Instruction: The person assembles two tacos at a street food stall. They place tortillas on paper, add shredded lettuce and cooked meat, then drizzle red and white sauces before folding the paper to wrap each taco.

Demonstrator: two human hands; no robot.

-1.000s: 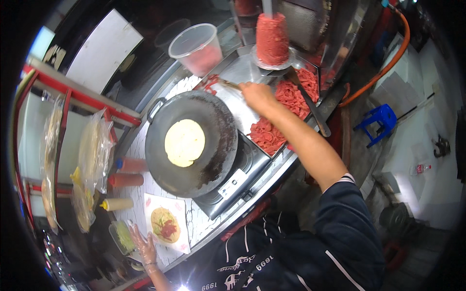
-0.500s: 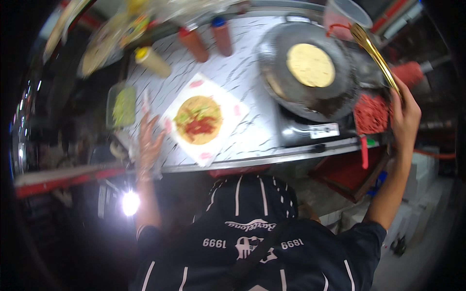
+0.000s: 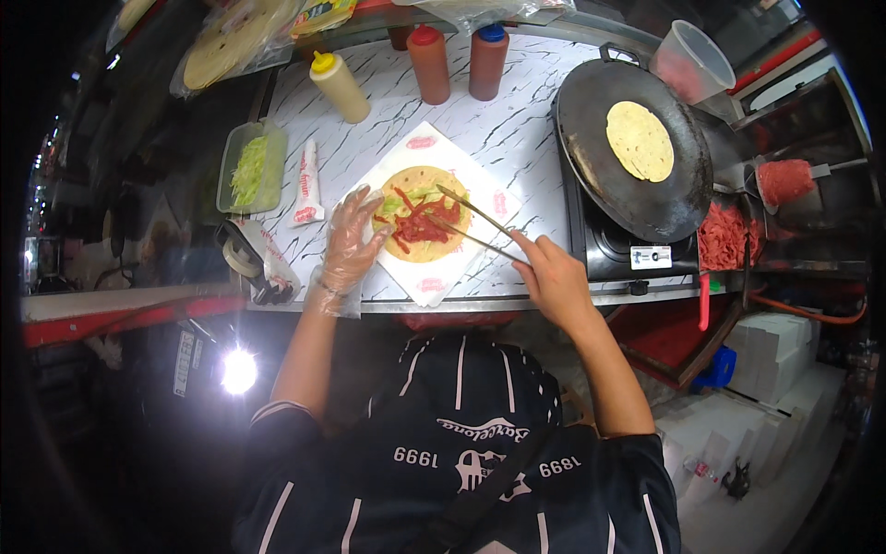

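Note:
A flat round tortilla (image 3: pixel 423 175) lies on a square of white printed paper (image 3: pixel 429 288) at the middle of the counter. Shredded lettuce and red meat strips (image 3: pixel 420 231) cover it. My right hand (image 3: pixel 554 280) grips a pair of gold tongs (image 3: pixel 481 212), whose spread tips reach into the filling. At the tortilla's left edge is my left hand (image 3: pixel 353 228), in a clear plastic glove, fingers apart and holding nothing. Whether its fingertips touch the tortilla is hard to tell.
A second tortilla (image 3: pixel 640 140) lies on a round black griddle (image 3: pixel 591 166) over a stove. Squeeze bottles (image 3: pixel 430 66) stand along the back. Left are a lettuce tub (image 3: pixel 249 171) and a paper-wrapped roll (image 3: pixel 307 185). Shredded red meat (image 3: pixel 727 238) sits right of the stove.
My right hand has brought the tongs from the far right, beyond the griddle, to the filled tortilla. My left hand has come closer to the tortilla's left edge. The view has shifted.

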